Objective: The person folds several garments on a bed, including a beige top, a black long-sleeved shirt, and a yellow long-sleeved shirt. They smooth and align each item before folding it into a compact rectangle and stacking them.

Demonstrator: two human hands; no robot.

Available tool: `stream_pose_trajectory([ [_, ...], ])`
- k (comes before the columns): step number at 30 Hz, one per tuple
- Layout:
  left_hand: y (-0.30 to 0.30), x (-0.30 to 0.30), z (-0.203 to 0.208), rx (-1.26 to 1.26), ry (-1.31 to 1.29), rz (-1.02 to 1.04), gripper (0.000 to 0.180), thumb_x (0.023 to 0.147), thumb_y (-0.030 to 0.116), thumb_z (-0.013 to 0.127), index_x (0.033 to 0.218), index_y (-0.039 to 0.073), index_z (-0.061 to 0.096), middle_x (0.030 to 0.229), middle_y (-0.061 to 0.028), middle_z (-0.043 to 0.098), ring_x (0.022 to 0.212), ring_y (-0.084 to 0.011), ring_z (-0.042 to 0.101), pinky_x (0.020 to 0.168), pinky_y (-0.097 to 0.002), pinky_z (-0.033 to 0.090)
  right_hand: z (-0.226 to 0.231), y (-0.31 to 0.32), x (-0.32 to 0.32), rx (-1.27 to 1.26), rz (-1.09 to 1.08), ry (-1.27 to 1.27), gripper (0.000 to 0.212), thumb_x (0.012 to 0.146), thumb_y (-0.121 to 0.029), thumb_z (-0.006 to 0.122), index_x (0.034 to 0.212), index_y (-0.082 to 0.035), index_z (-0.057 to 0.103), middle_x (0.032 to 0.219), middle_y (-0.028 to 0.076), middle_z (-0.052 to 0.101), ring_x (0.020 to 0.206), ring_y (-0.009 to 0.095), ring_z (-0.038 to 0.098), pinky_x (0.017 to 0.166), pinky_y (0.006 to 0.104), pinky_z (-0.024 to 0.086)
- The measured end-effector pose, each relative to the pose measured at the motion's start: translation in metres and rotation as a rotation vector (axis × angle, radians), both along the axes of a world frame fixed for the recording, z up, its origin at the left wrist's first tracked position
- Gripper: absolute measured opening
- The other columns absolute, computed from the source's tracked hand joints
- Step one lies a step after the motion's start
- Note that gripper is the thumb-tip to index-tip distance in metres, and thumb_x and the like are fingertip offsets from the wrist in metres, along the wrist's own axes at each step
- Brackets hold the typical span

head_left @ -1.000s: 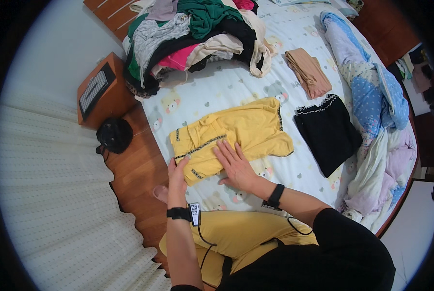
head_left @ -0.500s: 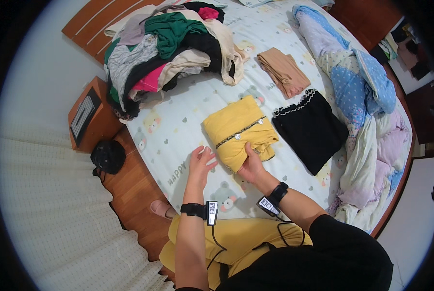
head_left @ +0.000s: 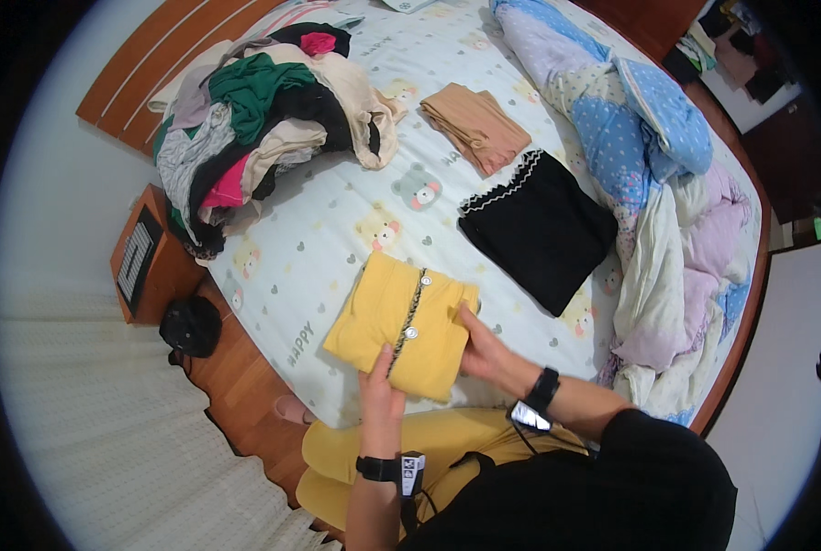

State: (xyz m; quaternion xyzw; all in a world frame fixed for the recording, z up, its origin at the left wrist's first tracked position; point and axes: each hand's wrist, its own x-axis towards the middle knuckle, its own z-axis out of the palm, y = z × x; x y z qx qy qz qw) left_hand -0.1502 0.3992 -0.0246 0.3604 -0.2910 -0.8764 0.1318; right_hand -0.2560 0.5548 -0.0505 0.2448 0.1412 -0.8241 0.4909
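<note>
A folded yellow garment (head_left: 387,312) with a dark braided trim and white buttons is between my two hands, near the bed's front edge. My left hand (head_left: 381,390) grips its near left edge, thumb on top beside the trim. On the right edge, my right hand (head_left: 485,347) holds it with the thumb on top and the fingers hidden underneath. Beyond it to the right lies a folded black garment (head_left: 543,234) with a white zigzag edge. Farther back is a folded tan garment (head_left: 477,127).
A tall heap of mixed clothes (head_left: 254,119) sits at the bed's far left. Along the right side runs a bunched blue and lilac quilt (head_left: 644,156). A wooden nightstand (head_left: 153,262), a black bag (head_left: 191,326) and a pale curtain (head_left: 107,395) stand left of the bed.
My left hand was off the yellow garment and now grips it. The garment has turned and come closer to me. The whole view has shifted too.
</note>
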Motion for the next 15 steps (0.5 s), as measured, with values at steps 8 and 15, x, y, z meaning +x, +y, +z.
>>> stream_pose_trajectory([
  [8, 0.042, -0.034, 0.051, -0.145, 0.344, -0.382, 0.047, 0.102, 0.009, 0.058, 0.147, 0.003, 0.045, 0.145, -0.0117, 0.053, 0.131, -0.0254, 0.053, 0.109, -0.0429, 0.047, 0.039, 0.088, -0.108, 0.383, -0.207, 0.648, 0.04, 0.096, -0.015, 0.068, 0.13, 0.001, 0.057, 0.119, 0.011, 0.068, 0.102, 0.026, 0.07, 0.09, 0.0414, 0.059],
  [15, 0.013, 0.022, 0.015, -0.397, -0.226, -0.531, 0.043, 0.101, 0.015, 0.059, 0.136, -0.008, 0.051, 0.131, -0.0189, 0.062, 0.119, -0.0285, 0.063, 0.1, -0.0386, 0.052, -0.034, 0.196, -0.173, 0.888, -0.399, 0.558, 0.049, 0.093, -0.011, 0.071, 0.136, 0.001, 0.052, 0.129, 0.013, 0.064, 0.113, 0.025, 0.064, 0.097, 0.0395, 0.052],
])
